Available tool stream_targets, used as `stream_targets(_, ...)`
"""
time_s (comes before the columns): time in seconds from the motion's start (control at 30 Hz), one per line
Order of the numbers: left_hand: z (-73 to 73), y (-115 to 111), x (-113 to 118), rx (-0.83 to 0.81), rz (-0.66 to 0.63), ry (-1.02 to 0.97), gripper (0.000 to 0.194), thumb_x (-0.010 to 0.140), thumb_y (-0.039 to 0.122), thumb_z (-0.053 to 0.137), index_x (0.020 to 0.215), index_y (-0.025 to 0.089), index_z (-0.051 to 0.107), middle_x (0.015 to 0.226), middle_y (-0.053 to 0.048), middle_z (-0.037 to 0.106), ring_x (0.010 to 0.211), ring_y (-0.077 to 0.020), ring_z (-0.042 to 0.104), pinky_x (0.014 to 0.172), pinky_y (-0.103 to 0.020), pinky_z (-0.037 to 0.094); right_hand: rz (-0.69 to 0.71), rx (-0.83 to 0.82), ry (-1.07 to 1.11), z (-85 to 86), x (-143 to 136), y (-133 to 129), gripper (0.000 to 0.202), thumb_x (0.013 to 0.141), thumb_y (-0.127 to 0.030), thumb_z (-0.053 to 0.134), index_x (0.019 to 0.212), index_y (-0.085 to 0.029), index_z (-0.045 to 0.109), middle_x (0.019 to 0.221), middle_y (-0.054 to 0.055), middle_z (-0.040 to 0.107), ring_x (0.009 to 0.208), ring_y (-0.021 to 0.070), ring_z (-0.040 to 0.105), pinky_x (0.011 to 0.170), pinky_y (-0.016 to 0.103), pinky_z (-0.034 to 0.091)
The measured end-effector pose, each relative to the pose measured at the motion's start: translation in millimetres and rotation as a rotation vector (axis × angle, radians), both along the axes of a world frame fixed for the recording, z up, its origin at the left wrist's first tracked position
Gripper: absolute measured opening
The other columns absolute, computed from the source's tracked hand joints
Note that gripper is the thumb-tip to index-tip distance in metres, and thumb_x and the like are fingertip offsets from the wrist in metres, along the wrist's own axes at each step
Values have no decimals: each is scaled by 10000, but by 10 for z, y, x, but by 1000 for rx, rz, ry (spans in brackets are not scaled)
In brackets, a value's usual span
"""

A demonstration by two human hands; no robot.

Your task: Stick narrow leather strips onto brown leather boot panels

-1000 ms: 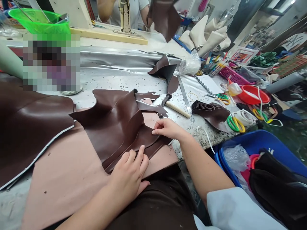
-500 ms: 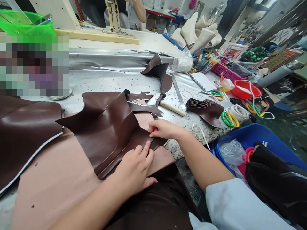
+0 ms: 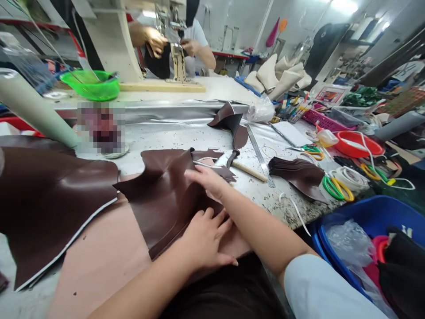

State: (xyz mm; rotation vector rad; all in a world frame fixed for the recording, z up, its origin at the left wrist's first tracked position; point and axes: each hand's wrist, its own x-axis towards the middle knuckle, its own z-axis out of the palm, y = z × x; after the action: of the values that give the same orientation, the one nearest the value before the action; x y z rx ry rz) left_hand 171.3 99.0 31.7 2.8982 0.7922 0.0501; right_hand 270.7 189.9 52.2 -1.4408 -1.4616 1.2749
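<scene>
A dark brown leather piece [image 3: 166, 190] lies creased on a pinkish board [image 3: 102, 248] in front of me. My left hand [image 3: 207, 241] rests on its lower right edge, fingers spread and thumb pointing right. Farther up, my right hand [image 3: 209, 179] reaches over the leather's right side, its fingers stretched out to the left and touching the raised part. Just beyond that hand is a hammer [image 3: 249, 170] with a pale wooden handle, near some narrow brown strips. Another large brown piece with a white edge [image 3: 59, 190] lies at the left.
A metal ruler [image 3: 260, 155], stacked brown pieces [image 3: 295, 175] and green and yellow scissors [image 3: 338, 188] lie to the right. A blue tub [image 3: 381, 208] stands at the lower right. Behind are a green basket [image 3: 91, 88] and a person's hands [image 3: 156, 42] at a machine.
My right hand has moved from the leather's lower right corner up and left over the piece, its pinched fingers now opened. My left hand's fingers have spread. The view has tilted up.
</scene>
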Motion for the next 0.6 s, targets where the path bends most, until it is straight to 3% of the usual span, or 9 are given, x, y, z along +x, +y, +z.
stream_targets(0.1, -28, -159, -241, 117, 17, -122, 741, 756, 689, 409, 1331, 222, 384, 1367, -93, 429, 970, -246, 505, 793, -364, 419, 84, 238, -47, 130, -189, -122, 362, 714, -187, 581, 1073, -231, 560, 1039, 9, 637, 957, 184, 578, 866, 307, 436)
stream_targets(0.23, -35, -333, -734, 419, 28, -446, 547, 847, 463, 465, 1333, 227, 375, 1402, -94, 380, 1185, -262, 426, 920, -366, 396, 145, 420, 46, 401, -183, -66, 344, 751, -199, 536, 1093, -235, 551, 1064, 5, 635, 988, 186, 581, 892, 319, 443)
stream_targets(0.3, -37, -369, -968, 462, 114, -495, 511, 849, 304, 506, 1332, 212, 366, 1373, -113, 416, 1238, -262, 391, 949, -369, 397, 110, 511, 54, 608, -137, 234, 336, 740, -217, 566, 1076, -226, 551, 1053, 6, 639, 974, 190, 587, 879, 319, 453)
stream_targets(0.37, -61, -378, -1119, 429, 208, -484, 510, 832, 223, 520, 1318, 194, 367, 1335, -126, 459, 1240, -239, 401, 939, -342, 422, 33, 636, 11, 876, -75, 727, 351, 746, -238, 574, 1094, -203, 536, 1067, 17, 632, 981, 190, 580, 877, 314, 449)
stream_targets(0.5, -167, -359, -1187, 435, 268, -419, 401, 827, 245, 521, 1220, 180, 472, 1261, -105, 538, 1172, -190, 477, 912, -270, 447, -289, 793, -284, 1401, 101, 1808, 474, 817, -306, 543, 1234, -104, 442, 1158, 111, 564, 1040, 221, 536, 903, 349, 404)
stream_targets(0.57, -203, -337, -1215, 464, 271, -369, 359, 820, 262, 525, 1173, 195, 521, 1241, -75, 560, 1125, -181, 516, 890, -251, 457, -481, 685, -448, 1474, 151, 2075, 522, 863, -326, 484, 1292, -49, 372, 1199, 171, 515, 1084, 249, 509, 914, 384, 379)
stream_targets(0.6, -208, -321, -1252, 474, 285, -355, 342, 817, 270, 526, 1152, 203, 538, 1234, -64, 567, 1100, -180, 534, 874, -247, 463, -477, 642, -530, 1430, 145, 2096, 504, 891, -322, 429, 1304, -42, 354, 1203, 180, 508, 1090, 249, 503, 913, 387, 374)
